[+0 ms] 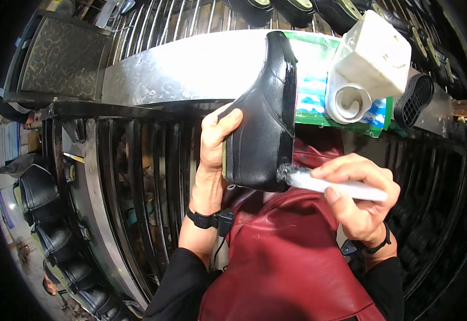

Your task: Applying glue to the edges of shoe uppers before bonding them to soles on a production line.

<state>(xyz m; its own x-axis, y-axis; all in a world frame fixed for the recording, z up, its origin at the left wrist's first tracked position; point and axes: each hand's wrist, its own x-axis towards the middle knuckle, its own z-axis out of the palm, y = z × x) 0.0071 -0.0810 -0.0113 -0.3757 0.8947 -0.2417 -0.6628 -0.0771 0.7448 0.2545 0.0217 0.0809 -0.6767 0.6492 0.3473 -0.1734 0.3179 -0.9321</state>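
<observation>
Brush tip meets boot toe, mid-air over the apron.

L hand (pixel 214 142) grips black boot (pixel 265 123) upright, long axis vertical; R hand (pixel 359 195) pinches white brush (pixel 329 184), tip touching boot's lower R corner.

A long metal shelf (pixel 190 67) with a dull, scratched surface runs across the upper part of the view, on top of a dark rack of curved metal bars (pixel 137 176). On the right part of the shelf lies a flat green and blue package (pixel 313 80). A white plastic container (pixel 375 56) rests on this package, with a white roll (pixel 349 101) just in front of it. Beside them, on the right, stands a black shoe sole (pixel 414 99), tilted on its edge.
</observation>
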